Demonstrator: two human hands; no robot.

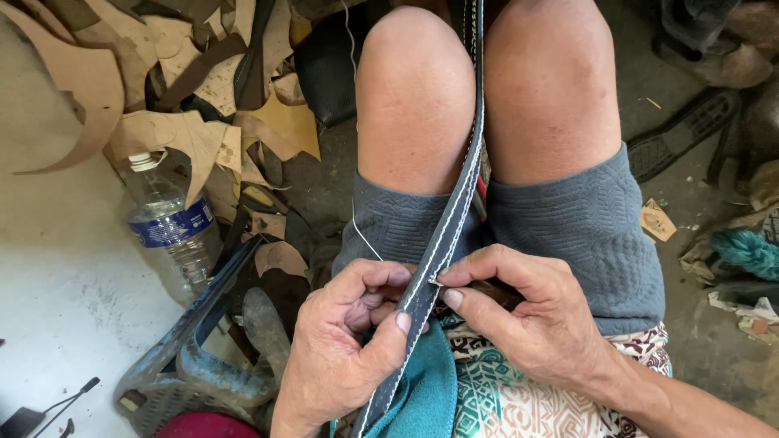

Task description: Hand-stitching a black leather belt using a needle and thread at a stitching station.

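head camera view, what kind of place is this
Probably a small leather or shoe-repair workshop, worked from a low seat. Tan leather offcuts lie heaped on the floor, a black shoe sole lies at the right, and both hands, left and right, hold a dark stitched strap with white thread.

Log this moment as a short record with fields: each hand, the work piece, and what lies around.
left hand: pinches the dark strap from the side, thumb across its face
right hand: fingertips meet at the strap's edge, pinching a small needle
strap: dark, two rows of white stitching, runs up between the knees
thread: white, hangs loose by the left knee
cloth: teal, on the lap under the strap
floor, left: plastic bottle, leather scraps
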